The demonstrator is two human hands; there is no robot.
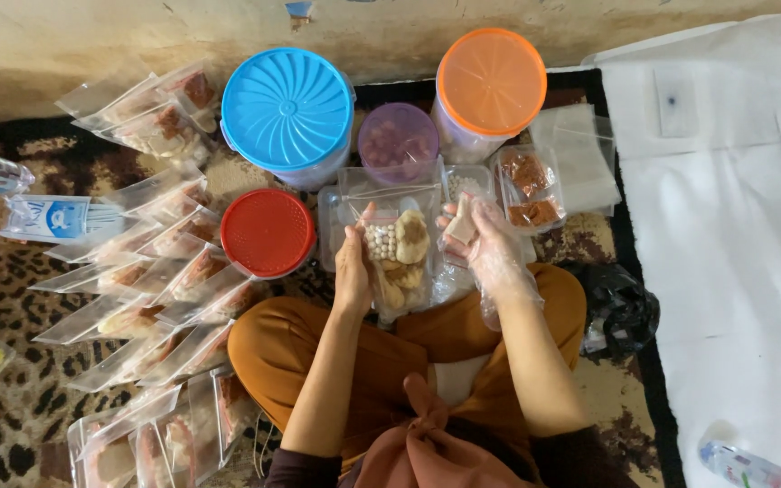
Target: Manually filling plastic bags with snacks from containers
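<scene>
My left hand point(352, 267) holds a clear plastic pouch point(397, 256) upright over my lap; inside it are small white balls and round pale crackers. My right hand point(485, 244), in a thin clear plastic glove, grips a pale flat piece of food point(460, 223) just right of the pouch's open top. Both hands hover above a clear tray point(389, 185) holding more food, in front of my crossed legs in orange trousers.
Ahead stand a blue-lidded tub point(287, 108), an orange-lidded tub point(491, 79), a purple-lidded pot point(398, 138) and a red-lidded pot point(268, 231). Several filled clear pouches point(151, 271) lie fanned at left. A tray of brown snacks point(529, 188) and a white cloth point(725, 226) lie right.
</scene>
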